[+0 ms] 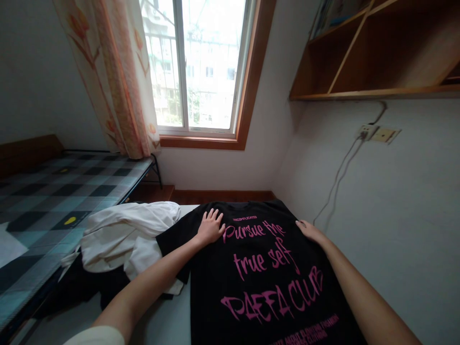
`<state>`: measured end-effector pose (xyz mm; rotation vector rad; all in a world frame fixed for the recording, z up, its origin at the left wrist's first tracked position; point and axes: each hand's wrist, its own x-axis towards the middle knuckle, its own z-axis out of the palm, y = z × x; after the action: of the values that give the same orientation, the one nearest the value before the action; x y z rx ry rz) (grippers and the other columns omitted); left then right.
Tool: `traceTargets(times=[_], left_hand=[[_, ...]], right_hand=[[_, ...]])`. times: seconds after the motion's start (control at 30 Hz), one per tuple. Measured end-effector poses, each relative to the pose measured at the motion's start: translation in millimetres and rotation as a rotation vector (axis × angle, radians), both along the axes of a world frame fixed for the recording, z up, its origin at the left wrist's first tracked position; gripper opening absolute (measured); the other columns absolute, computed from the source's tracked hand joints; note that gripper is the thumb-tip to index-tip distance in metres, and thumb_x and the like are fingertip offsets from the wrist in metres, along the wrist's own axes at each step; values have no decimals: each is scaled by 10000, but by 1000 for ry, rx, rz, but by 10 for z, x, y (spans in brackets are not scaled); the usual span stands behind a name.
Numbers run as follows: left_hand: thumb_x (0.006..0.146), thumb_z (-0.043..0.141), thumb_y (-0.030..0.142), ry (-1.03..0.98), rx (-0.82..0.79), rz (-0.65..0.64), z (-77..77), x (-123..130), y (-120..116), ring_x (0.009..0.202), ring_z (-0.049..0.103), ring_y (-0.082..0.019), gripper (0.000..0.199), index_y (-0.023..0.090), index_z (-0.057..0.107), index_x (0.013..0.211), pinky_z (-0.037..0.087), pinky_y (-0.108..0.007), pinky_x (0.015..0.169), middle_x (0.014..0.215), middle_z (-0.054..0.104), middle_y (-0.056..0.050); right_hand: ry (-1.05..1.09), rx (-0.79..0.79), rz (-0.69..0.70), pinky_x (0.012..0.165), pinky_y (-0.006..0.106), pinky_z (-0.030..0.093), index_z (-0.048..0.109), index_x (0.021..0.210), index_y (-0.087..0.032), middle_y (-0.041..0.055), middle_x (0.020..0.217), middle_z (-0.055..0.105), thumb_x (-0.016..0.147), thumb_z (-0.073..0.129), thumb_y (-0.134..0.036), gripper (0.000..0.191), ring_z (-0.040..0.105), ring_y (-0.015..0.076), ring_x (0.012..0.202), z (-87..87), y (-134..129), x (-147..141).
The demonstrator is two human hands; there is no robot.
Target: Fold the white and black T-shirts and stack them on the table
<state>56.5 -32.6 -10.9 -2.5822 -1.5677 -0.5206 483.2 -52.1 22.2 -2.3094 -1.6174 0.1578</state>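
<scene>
A black T-shirt [258, 268] with pink lettering lies spread over a white table, its collar end away from me and one sleeve out to the left. My left hand [211, 227] rests flat on the shirt's upper left part, fingers spread. At the shirt's right edge is my right hand [309, 231]; its fingertips touch the cloth, and some of its fingers are hidden, so its grip does not show.
White and black clothes [125, 235] are heaped on the table [165, 321] at the left. Beyond them stands a bed [100, 184] with a checked cover. A wooden shelf [373, 92] and a socket with cords [367, 132] are on the right wall.
</scene>
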Motion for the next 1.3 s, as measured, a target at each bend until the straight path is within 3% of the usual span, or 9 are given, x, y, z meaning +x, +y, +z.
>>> traceTargets(times=[0.13, 0.23, 0.37, 0.47, 0.57, 0.83, 1.07, 1.17, 1.3], left_hand=[[935, 326, 500, 10, -15, 2, -2, -4, 8, 1389, 304, -297, 566, 190, 472, 1386, 240, -500, 1121, 1467, 429, -115], [936, 320, 504, 16, -32, 1, 8, -5, 5, 1394, 296, -297, 572, 193, 461, 1395, 234, -502, 1122, 1476, 416, -115], [932, 333, 519, 19, -67, 2, 42, -5, -12, 1405, 279, -293, 579, 205, 448, 1405, 221, -501, 1130, 1486, 403, -111], [926, 348, 541, 15, -115, -22, 90, -44, -19, 1415, 262, -283, 583, 217, 457, 1398, 225, -479, 1136, 1492, 395, -105], [936, 330, 544, -5, -178, 12, 166, -177, -14, 1419, 257, -276, 563, 219, 492, 1367, 248, -447, 1131, 1501, 380, -104], [938, 368, 349, 124, -222, 402, 477, -848, -107, 1290, 438, -337, 493, 157, 427, 1388, 373, -488, 1007, 1394, 479, -197], [859, 522, 259, 226, -346, 300, 843, -1018, -206, 1050, 622, -281, 372, 212, 506, 1228, 465, -372, 842, 1133, 655, -134], [881, 477, 228, 188, -267, 268, 1072, -1040, -135, 1021, 636, -265, 347, 256, 489, 1226, 465, -342, 803, 1111, 670, -103], [890, 469, 225, 198, -139, 377, 1357, -1200, 64, 1013, 638, -290, 361, 256, 472, 1249, 455, -357, 796, 1111, 665, -124]], right_hand=[[-275, -59, -51, 1018, 576, 327, 389, 1446, -152, 211, 1461, 392, 900, 368, -504, 650, 397, 379, 1308, -133, -152, -381], [-448, 68, 133, 1099, 581, 183, 388, 1451, -193, 146, 1523, 315, 931, 336, -459, 587, 211, 352, 1409, -240, -314, -773], [-328, 29, 445, 1129, 501, 194, 399, 1447, -265, 84, 1533, 321, 939, 252, -573, 613, 218, 281, 1423, -321, -411, -1273], [-259, -32, 464, 1135, 484, 189, 361, 1467, -278, 78, 1550, 285, 922, 220, -632, 664, 216, 273, 1428, -343, -430, -1474], [-260, -46, 427, 1145, 468, 172, 351, 1470, -284, 59, 1553, 281, 926, 236, -616, 647, 209, 257, 1432, -344, -446, -1519], [-221, -47, 392, 1148, 458, 168, 355, 1468, -282, 58, 1557, 270, 929, 281, -594, 628, 196, 252, 1436, -315, -471, -1531], [-201, -29, 389, 1144, 450, 181, 383, 1455, -269, 61, 1550, 287, 926, 310, -586, 621, 217, 251, 1429, -320, -468, -1527], [-198, -21, 390, 1145, 444, 182, 400, 1446, -265, 57, 1546, 298, 922, 316, -590, 623, 223, 249, 1428, -329, -463, -1519], [-197, -11, 388, 1143, 447, 187, 402, 1445, -265, 56, 1543, 304, 923, 324, -579, 614, 229, 250, 1426, -332, -463, -1515]])
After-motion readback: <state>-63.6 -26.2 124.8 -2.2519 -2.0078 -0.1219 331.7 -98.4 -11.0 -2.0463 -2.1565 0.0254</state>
